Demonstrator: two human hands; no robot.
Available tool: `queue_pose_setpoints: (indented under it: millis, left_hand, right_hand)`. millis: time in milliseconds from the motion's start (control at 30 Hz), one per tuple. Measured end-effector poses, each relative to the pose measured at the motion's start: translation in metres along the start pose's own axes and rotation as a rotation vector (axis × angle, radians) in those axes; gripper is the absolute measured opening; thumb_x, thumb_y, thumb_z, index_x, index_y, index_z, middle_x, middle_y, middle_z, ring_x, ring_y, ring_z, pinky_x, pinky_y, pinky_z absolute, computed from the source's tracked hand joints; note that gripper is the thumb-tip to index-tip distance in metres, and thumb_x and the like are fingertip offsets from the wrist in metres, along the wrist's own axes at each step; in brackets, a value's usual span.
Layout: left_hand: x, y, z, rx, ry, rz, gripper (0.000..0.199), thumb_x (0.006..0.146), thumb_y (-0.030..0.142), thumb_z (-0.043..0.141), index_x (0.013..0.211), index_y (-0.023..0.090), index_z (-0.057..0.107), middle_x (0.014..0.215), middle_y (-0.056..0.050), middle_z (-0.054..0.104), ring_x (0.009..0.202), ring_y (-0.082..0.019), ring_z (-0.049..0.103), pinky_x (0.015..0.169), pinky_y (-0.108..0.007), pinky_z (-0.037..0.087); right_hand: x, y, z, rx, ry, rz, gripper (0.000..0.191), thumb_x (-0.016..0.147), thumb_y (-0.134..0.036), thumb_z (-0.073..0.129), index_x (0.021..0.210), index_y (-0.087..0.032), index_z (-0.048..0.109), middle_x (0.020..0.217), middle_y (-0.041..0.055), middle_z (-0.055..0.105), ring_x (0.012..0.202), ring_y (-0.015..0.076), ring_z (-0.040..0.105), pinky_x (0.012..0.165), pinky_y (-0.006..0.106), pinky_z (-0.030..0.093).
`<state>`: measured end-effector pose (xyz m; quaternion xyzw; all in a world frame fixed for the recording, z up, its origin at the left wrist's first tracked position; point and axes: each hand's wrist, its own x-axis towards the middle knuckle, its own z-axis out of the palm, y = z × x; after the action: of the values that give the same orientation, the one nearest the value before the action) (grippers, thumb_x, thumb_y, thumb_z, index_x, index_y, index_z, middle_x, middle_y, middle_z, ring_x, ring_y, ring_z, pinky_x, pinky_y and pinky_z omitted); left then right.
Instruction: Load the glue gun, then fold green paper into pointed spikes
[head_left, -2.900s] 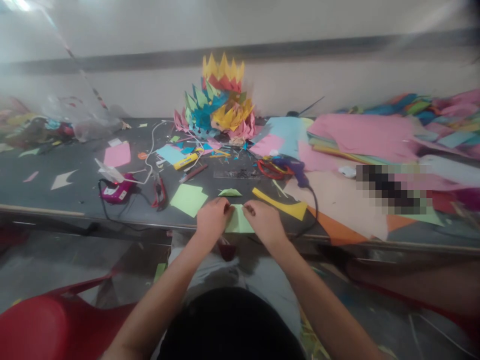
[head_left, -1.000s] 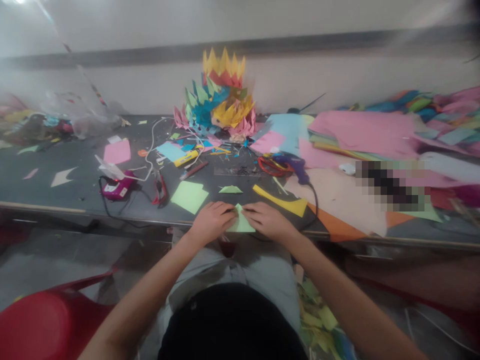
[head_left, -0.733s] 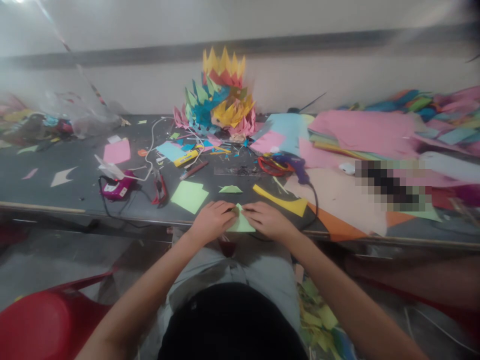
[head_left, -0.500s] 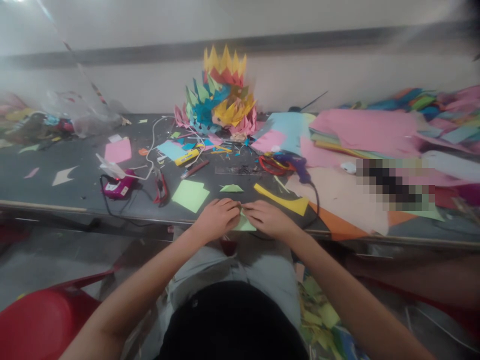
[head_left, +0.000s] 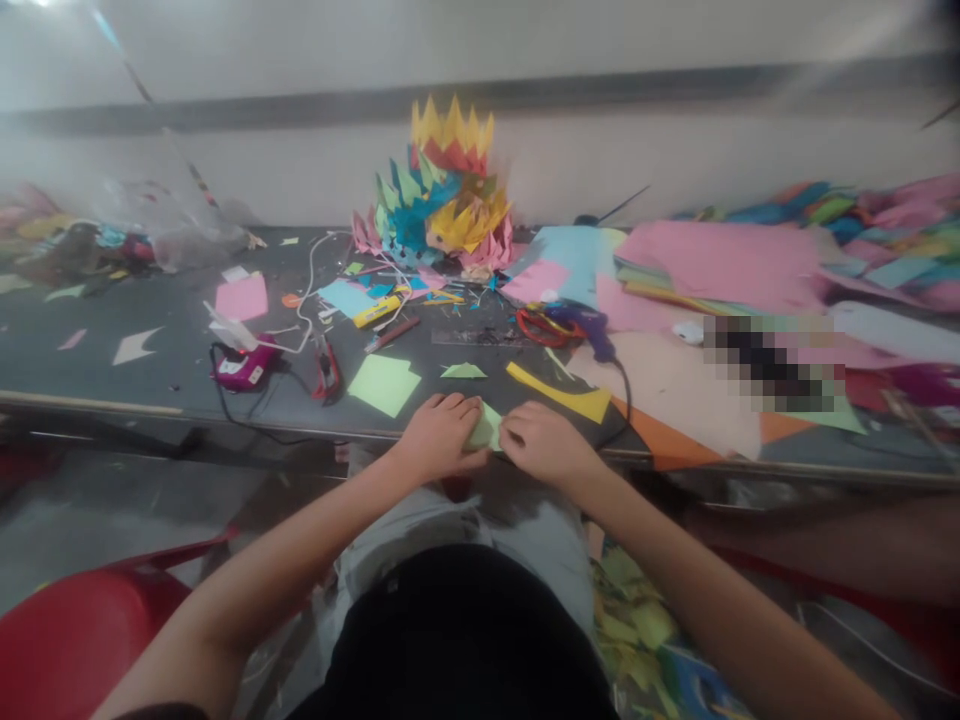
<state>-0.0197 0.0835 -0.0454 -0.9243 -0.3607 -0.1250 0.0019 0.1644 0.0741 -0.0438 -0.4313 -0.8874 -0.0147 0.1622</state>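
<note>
Green paper (head_left: 486, 428): lying near the table's (head_left: 97, 378) front edge. Left hand (head_left: 441, 438): spanning it, thumb standing apart from fingers. Right hand (head_left: 547, 442): curling at its right edge, pinch unclear. Clear plastic bag (head_left: 178, 232): slumping back left, contents indistinct.

The left hand (head_left: 442, 438) now lies over the left part of the light green paper (head_left: 487, 426), thumb spread from its fingers; half a second ago both hands' fingertips met at the paper's top. The right hand (head_left: 546, 442) has drawn apart, fingers curled at the right edge. The paper's lower edge, level before, now slants
</note>
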Motion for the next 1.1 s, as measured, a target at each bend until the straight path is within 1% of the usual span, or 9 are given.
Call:
queue_pose_setpoints:
  millis: [233, 400, 467, 533, 600, 700, 933, 1033, 1100]
  left_hand:
    - [0.003, 0.003, 0.001, -0.002, 0.014, -0.011, 0.038, 0.081, 0.045, 0.051, 0.100, 0.013, 0.058, 0.108, -0.012, 0.061, 0.104, -0.026, 0.051, 0.088, -0.038, 0.039]
    - [-0.004, 0.003, 0.004, -0.039, 0.033, -0.023, 0.048, 0.079, 0.049, 0.052, 0.110, 0.013, 0.056, 0.115, -0.012, 0.059, 0.107, -0.026, 0.050, 0.091, -0.040, 0.038]
    - [-0.007, 0.003, 0.006, -0.059, 0.040, -0.031, 0.053, 0.078, 0.051, 0.052, 0.116, 0.013, 0.054, 0.121, -0.012, 0.057, 0.110, -0.026, 0.050, 0.093, -0.040, 0.037]
    - [-0.009, 0.003, 0.006, -0.070, 0.039, -0.043, 0.057, 0.078, 0.052, 0.053, 0.119, 0.013, 0.052, 0.124, -0.012, 0.056, 0.113, -0.026, 0.049, 0.096, -0.041, 0.036]
    - [-0.011, 0.004, 0.006, -0.075, 0.034, -0.059, 0.059, 0.077, 0.051, 0.053, 0.122, 0.013, 0.051, 0.126, -0.012, 0.055, 0.114, -0.026, 0.048, 0.098, -0.041, 0.034]
    - [-0.013, 0.004, 0.006, -0.087, 0.016, -0.073, 0.061, 0.077, 0.050, 0.053, 0.126, 0.014, 0.048, 0.130, -0.011, 0.053, 0.118, -0.026, 0.047, 0.101, -0.041, 0.032]
    - [-0.038, -0.002, 0.002, -0.139, -0.026, -0.073, 0.063, 0.081, 0.051, 0.048, 0.134, 0.018, 0.040, 0.137, -0.008, 0.047, 0.130, -0.025, 0.036, 0.109, -0.047, 0.018]
    - [-0.049, -0.005, -0.005, -0.144, -0.004, -0.079, 0.055, 0.083, 0.049, 0.047, 0.130, 0.020, 0.045, 0.134, -0.007, 0.049, 0.127, -0.025, 0.039, 0.109, -0.047, 0.020]
    - [-0.048, -0.006, -0.008, -0.154, 0.033, -0.099, 0.046, 0.085, 0.045, 0.047, 0.123, 0.020, 0.051, 0.127, -0.007, 0.056, 0.120, -0.024, 0.047, 0.107, -0.046, 0.025]
  right_hand:
    - [-0.003, 0.001, 0.000, -0.102, 0.066, -0.089, 0.028, 0.082, -0.014, 0.047, 0.057, -0.017, 0.060, 0.057, 0.0052, 0.060, 0.060, 0.0160, 0.052, 0.065, 0.029, 0.041]
    - [-0.012, -0.003, -0.001, -0.113, 0.121, -0.022, 0.036, 0.087, -0.020, 0.043, 0.056, -0.019, 0.060, 0.055, 0.0051, 0.060, 0.059, 0.0160, 0.052, 0.062, 0.029, 0.040]
    - [-0.011, -0.002, -0.002, -0.060, 0.103, 0.049, 0.032, 0.087, -0.022, 0.043, 0.063, -0.019, 0.064, 0.059, 0.0044, 0.063, 0.062, 0.0161, 0.054, 0.062, 0.028, 0.040]
    - [-0.003, 0.001, 0.000, -0.001, 0.077, 0.109, 0.023, 0.087, -0.022, 0.045, 0.083, -0.018, 0.068, 0.069, 0.0041, 0.067, 0.069, 0.0166, 0.057, 0.064, 0.027, 0.042]
    - [0.007, 0.005, 0.004, 0.015, 0.043, 0.130, 0.024, 0.088, -0.021, 0.046, 0.101, -0.017, 0.066, 0.079, 0.0055, 0.067, 0.076, 0.0173, 0.059, 0.067, 0.027, 0.043]
    - [0.017, 0.008, 0.012, -0.021, -0.031, 0.101, 0.023, 0.088, -0.019, 0.046, 0.098, -0.017, 0.066, 0.081, 0.0065, 0.064, 0.076, 0.0167, 0.059, 0.064, 0.027, 0.043]
    - [0.018, 0.006, 0.015, -0.136, -0.057, 0.042, 0.024, 0.088, -0.017, 0.046, 0.101, -0.015, 0.065, 0.082, 0.0077, 0.064, 0.078, 0.0181, 0.059, 0.064, 0.026, 0.043]
    - [0.018, 0.007, 0.013, -0.073, -0.062, 0.092, 0.025, 0.088, -0.019, 0.045, 0.102, -0.016, 0.066, 0.082, 0.0066, 0.063, 0.079, 0.0172, 0.059, 0.066, 0.025, 0.045]
    - [0.016, 0.010, 0.011, 0.020, -0.066, 0.096, 0.027, 0.088, -0.024, 0.048, 0.107, -0.016, 0.065, 0.083, 0.0062, 0.062, 0.079, 0.0167, 0.058, 0.068, 0.025, 0.046]
